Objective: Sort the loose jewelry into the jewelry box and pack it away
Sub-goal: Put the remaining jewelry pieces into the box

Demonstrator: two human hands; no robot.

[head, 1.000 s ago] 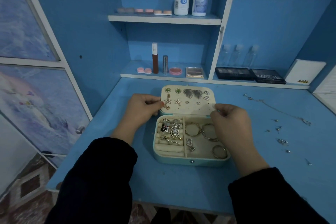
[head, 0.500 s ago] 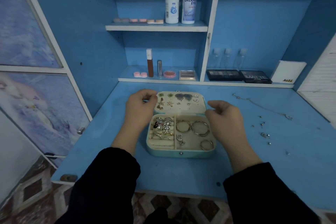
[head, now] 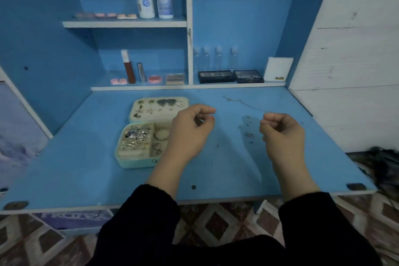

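The jewelry box (head: 136, 163) lay open on the left of the table (head: 218, 170), its pale green base toward me and its lid (head: 132, 117) folded flat behind it. The lid's cream pad carried rows of small earrings (head: 149, 110), among them stars and a dark leaf-shaped pair. In the base, rings (head: 139, 135) crowded the padded rolls on the left, and a bangle (head: 162, 135) showed in the compartment beside them. The rest of that side was hidden under my left hand (head: 190, 134).

That hand hung over the right edge of the box, fingers loosely curled, with nothing visible between them. My right hand (head: 282, 136) was well apart from it, out over the loose pieces, fingers curled in. A thin chain (head: 244, 103) ran across the table toward its fingertips. Whether I had the end pinched, I could not tell.

A scatter of tiny studs (head: 249, 135) lay just beside that hand, small, dull and easy to lose against the blue.

As I judged it, the step in hand was fetching those last pieces. The chain wanted lifting by one end and lowering slowly into a free compartment so it would not knot. The studs wanted taking one at a time with the fingertips, not swept. The lid should close only after the table held nothing more.
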